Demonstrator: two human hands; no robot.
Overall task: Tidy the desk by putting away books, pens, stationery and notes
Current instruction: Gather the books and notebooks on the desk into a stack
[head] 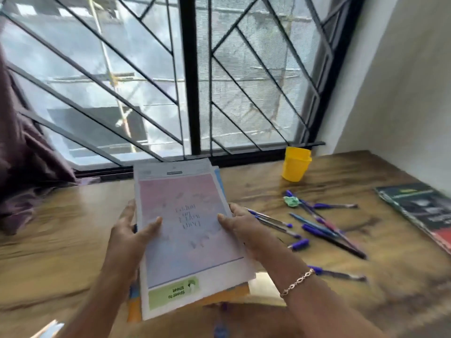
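I hold a stack of books [188,230] above the wooden desk [61,240]; the top one has a pink and pale blue cover with a green label. My left hand [131,232] grips the stack's left edge, thumb on the cover. My right hand [240,228] grips its right edge, with a gold bracelet on that wrist. Several blue pens [314,228] lie scattered on the desk to the right, one pen [339,274] closer to me. A crumpled green scrap [291,201] lies among them. A yellow cup [296,163] stands near the window.
A dark book [419,211] lies flat at the desk's right edge beside the white wall. A barred window [190,76] runs along the back of the desk. A purple curtain [24,172] hangs at the left and drapes onto the desk.
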